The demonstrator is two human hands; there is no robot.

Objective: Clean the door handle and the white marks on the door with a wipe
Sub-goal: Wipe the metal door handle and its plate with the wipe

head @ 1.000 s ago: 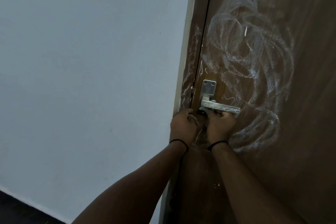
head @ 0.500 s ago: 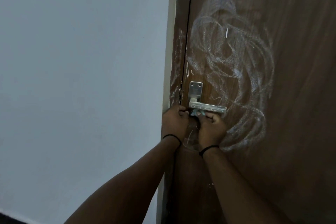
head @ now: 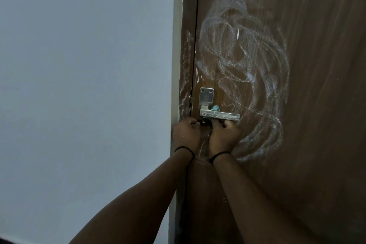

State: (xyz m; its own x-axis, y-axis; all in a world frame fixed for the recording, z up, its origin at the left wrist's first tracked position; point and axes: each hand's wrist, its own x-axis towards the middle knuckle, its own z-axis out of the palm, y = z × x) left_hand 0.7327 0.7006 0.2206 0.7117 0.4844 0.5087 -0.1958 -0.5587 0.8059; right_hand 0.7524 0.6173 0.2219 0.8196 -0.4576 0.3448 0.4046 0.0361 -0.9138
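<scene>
Just above both hands, door handle [head: 219, 115] carried chalk scribbles. Right hand [head: 222, 136] gripped blue wipe [head: 215, 108] under the lever; left hand [head: 186, 134] curled shut at door edge. Best wipe along lever's length, pressing firmly.

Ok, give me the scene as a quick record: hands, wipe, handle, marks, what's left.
left hand: closed at the door edge, just left of the handle; what it grips is hidden
right hand: under the lever, fingers curled up behind it
wipe: blue, bunched, poking out above the lever
door handle: silver lever, level, white scribble on its face
white marks: big swirls on the brown door, smudges on the frame too
left to do: handle and door marks both uncleaned
</scene>
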